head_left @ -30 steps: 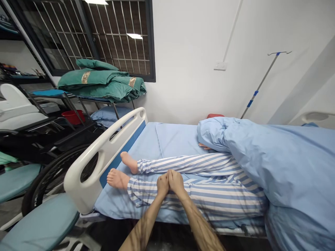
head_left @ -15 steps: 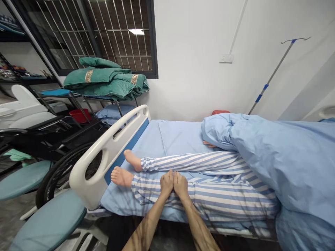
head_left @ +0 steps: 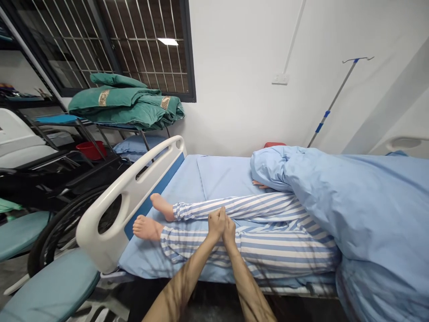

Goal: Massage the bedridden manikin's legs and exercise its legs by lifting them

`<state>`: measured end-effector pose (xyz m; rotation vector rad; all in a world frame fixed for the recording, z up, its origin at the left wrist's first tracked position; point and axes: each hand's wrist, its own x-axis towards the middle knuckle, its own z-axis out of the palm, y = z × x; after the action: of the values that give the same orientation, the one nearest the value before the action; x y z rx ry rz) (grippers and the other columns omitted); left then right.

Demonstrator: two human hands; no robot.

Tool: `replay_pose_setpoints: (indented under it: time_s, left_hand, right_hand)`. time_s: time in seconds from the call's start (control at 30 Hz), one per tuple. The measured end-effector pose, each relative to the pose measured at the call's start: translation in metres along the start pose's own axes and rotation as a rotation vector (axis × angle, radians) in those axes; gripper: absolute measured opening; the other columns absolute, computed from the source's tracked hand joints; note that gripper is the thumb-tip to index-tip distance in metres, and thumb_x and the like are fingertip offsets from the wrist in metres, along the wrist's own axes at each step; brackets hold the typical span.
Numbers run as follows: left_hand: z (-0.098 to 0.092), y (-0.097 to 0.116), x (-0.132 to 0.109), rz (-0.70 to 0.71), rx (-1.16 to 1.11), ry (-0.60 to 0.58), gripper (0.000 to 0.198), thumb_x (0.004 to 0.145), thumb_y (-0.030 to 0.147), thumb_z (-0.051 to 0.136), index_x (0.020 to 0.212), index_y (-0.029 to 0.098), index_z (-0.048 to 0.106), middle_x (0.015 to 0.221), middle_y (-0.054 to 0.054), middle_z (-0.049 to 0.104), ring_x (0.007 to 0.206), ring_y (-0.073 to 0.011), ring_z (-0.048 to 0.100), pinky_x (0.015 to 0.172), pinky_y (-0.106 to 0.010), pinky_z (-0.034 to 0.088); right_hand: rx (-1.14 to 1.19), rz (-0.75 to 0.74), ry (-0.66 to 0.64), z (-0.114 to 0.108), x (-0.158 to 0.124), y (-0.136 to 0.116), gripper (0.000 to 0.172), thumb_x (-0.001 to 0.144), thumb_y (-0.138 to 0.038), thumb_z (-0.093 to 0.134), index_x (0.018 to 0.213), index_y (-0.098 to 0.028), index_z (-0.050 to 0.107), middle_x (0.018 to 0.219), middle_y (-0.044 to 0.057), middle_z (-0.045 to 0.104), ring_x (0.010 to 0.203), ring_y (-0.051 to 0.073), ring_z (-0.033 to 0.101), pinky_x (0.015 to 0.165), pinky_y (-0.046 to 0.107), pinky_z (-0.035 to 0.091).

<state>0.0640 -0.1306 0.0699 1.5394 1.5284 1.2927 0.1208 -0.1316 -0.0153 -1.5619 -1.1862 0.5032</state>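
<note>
A figure in blue-and-white striped pyjamas (head_left: 268, 250) lies on a hospital bed (head_left: 221, 176), bare feet (head_left: 145, 227) toward the white footboard (head_left: 134, 183). A light blue quilt (head_left: 351, 201) covers its upper body. My left hand (head_left: 216, 222) and my right hand (head_left: 229, 231) sit side by side, touching, on the near striped leg around the shin. Their fingers are pressed together and curl over the leg's top. The left hand stands a little higher than the right.
A wheelchair (head_left: 63, 210) and teal padded seats (head_left: 50, 290) stand left of the footboard. Folded green blankets (head_left: 127, 105) lie on a rack under a barred window (head_left: 110, 40). A drip stand (head_left: 330, 105) leans against the white wall behind the bed.
Both hands stayed together on the near leg and slid slightly up toward the gap between the legs; the left hand rose a little. The view swayed right, then back left.
</note>
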Motion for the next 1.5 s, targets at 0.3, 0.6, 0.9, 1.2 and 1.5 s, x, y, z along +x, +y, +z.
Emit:
replay_pose_setpoints:
  time_s: [0.3, 0.6, 0.9, 1.2, 1.5]
  left_hand:
    - [0.018, -0.049, -0.022, -0.145, 0.061, -0.002, 0.047, 0.085, 0.054, 0.032, 0.051, 0.022, 0.037, 0.050, -0.004, 0.049, 0.054, -0.0154, 0.044, 0.057, -0.030, 0.033]
    - [0.018, -0.053, -0.022, -0.102, 0.070, -0.033, 0.045, 0.089, 0.047, 0.031, 0.053, 0.021, 0.042, 0.053, -0.006, 0.055, 0.056, -0.0159, 0.046, 0.059, -0.030, 0.033]
    - [0.017, -0.055, -0.023, -0.122, 0.047, -0.098, 0.042, 0.086, 0.048, 0.035, 0.054, 0.022, 0.039, 0.054, -0.003, 0.048, 0.057, -0.0153, 0.042, 0.059, -0.030, 0.030]
    - [0.018, -0.047, -0.031, -0.057, 0.164, -0.094, 0.046, 0.091, 0.042, 0.040, 0.050, 0.021, 0.039, 0.050, -0.004, 0.049, 0.054, -0.0139, 0.039, 0.061, -0.030, 0.027]
    - [0.019, -0.048, -0.027, -0.042, 0.219, -0.093, 0.042, 0.086, 0.041, 0.037, 0.049, 0.021, 0.044, 0.052, -0.005, 0.056, 0.055, -0.0147, 0.045, 0.060, -0.028, 0.030]
  right_hand:
    - [0.194, 0.115, 0.045, -0.012, 0.000, -0.013, 0.058, 0.090, -0.070, 0.030, 0.055, -0.025, 0.039, 0.051, 0.004, 0.053, 0.052, 0.018, 0.047, 0.055, 0.031, 0.035]
    - [0.140, 0.064, -0.064, -0.024, 0.005, -0.027, 0.059, 0.088, -0.071, 0.031, 0.054, -0.024, 0.041, 0.051, 0.005, 0.053, 0.053, 0.017, 0.045, 0.055, 0.031, 0.036]
    - [-0.090, -0.257, -0.232, -0.057, 0.009, -0.062, 0.048, 0.099, -0.047, 0.028, 0.061, -0.022, 0.045, 0.053, 0.000, 0.050, 0.052, 0.013, 0.044, 0.058, 0.028, 0.029]
    - [-0.094, -0.120, -0.145, -0.039, -0.012, 0.012, 0.055, 0.098, -0.051, 0.025, 0.061, -0.022, 0.053, 0.057, 0.007, 0.062, 0.054, 0.018, 0.054, 0.056, 0.029, 0.031]
    - [-0.027, -0.085, -0.102, -0.034, -0.009, 0.011, 0.051, 0.096, -0.051, 0.029, 0.061, -0.023, 0.054, 0.060, 0.008, 0.065, 0.056, 0.020, 0.056, 0.057, 0.030, 0.032]
